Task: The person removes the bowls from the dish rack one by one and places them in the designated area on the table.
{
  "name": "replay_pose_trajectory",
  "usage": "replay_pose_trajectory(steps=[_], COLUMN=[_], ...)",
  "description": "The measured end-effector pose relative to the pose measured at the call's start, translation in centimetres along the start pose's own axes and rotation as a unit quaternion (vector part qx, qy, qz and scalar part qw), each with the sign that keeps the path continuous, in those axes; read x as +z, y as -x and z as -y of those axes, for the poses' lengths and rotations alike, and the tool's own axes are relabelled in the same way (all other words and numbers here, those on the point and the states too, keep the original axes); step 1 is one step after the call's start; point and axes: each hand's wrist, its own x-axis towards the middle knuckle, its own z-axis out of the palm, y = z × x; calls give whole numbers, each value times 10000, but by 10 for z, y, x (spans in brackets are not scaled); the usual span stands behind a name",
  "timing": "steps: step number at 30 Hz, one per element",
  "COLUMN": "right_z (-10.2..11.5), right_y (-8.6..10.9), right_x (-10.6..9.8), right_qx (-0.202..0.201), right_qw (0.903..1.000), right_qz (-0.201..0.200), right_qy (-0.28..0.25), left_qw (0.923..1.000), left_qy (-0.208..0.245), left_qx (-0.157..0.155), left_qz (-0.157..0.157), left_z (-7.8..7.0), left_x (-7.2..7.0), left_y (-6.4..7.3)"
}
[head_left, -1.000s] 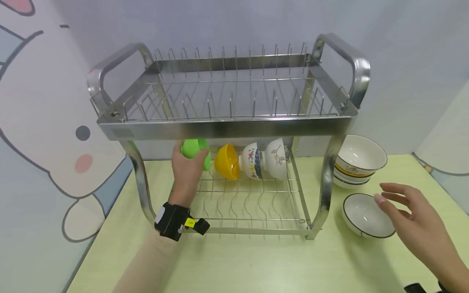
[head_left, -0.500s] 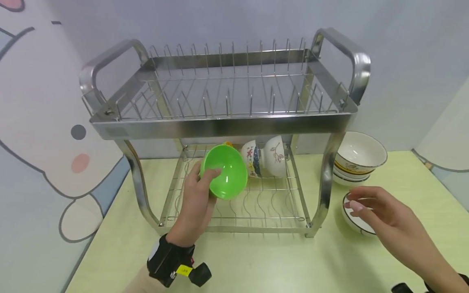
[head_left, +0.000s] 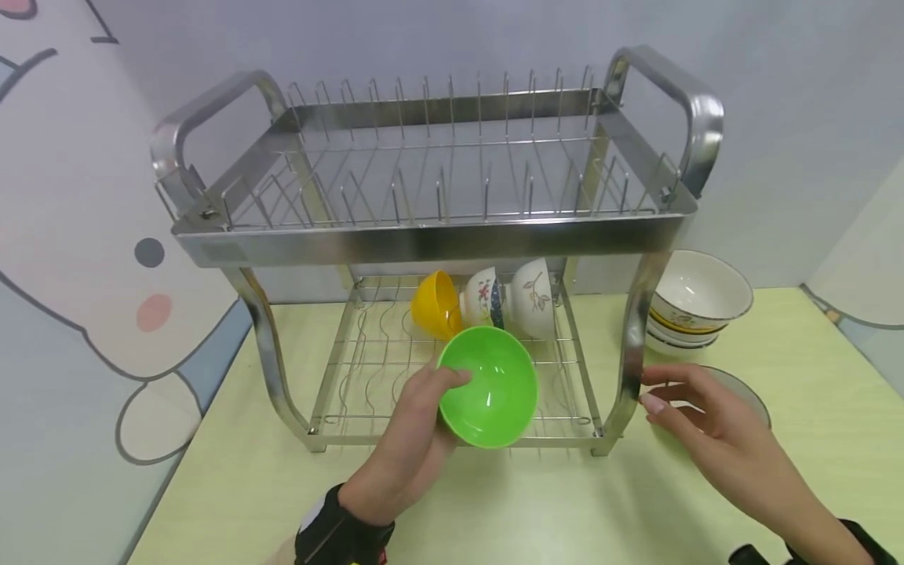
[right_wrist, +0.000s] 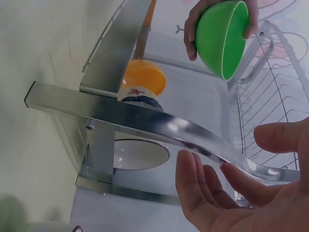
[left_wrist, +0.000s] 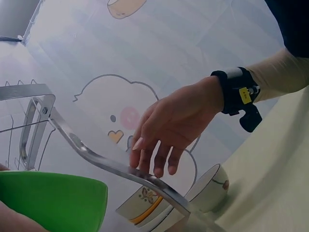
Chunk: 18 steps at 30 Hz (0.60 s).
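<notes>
My left hand (head_left: 417, 431) grips a bright green bowl (head_left: 494, 388) by its rim, thumb inside and fingers underneath. The bowl is tilted with its inside toward the head camera, in front of the metal dish rack (head_left: 424, 243). On the rack's lower shelf, a yellow bowl (head_left: 432, 306), a floral bowl with a dark blue patch (head_left: 482, 298) and a white bowl with a twig pattern (head_left: 533, 302) stand on edge in a row. My right hand (head_left: 720, 439) holds nothing, its fingers loosely bent beside the rack's right front leg (head_left: 631, 353); whether they touch it I cannot tell.
Behind my right hand a white dark-rimmed bowl (head_left: 749, 396) sits on the table, mostly hidden. Stacked bowls (head_left: 699, 290) stand farther back, right of the rack. The rack's upper tier (head_left: 452, 149) overhangs the lower shelf.
My left hand has drawn the green bowl out from the lower shelf's left end, toward me and to the right. My right hand has moved left, from the dark-rimmed bowl to the rack's leg.
</notes>
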Motion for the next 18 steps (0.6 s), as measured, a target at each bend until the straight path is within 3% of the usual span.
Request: replay_pose_trajectory(steps=[2,5,11,14,18], right_z=[2,5,3,1,-1], right_y=[2,5,11,13,13], right_x=[2,6,25,36,49], right_qx=[-7,-20,203,381,783], right_qw=[9998,9993,9874,9726,9429], right_qz=[-172,-113,924,1373,1774], right_qy=[44,-366,-1269,-1838,-2706], left_qw=[9999,9994,9978,9968,9948], left_qy=[53,164,135,155,295], left_qx=[-135,-270,-607,-726,-827], left_qz=[41,123,208,311,513], left_z=[3,10,26,31,35], left_x=[3,8,17,21,24], left_y=[2,5,14,17,22])
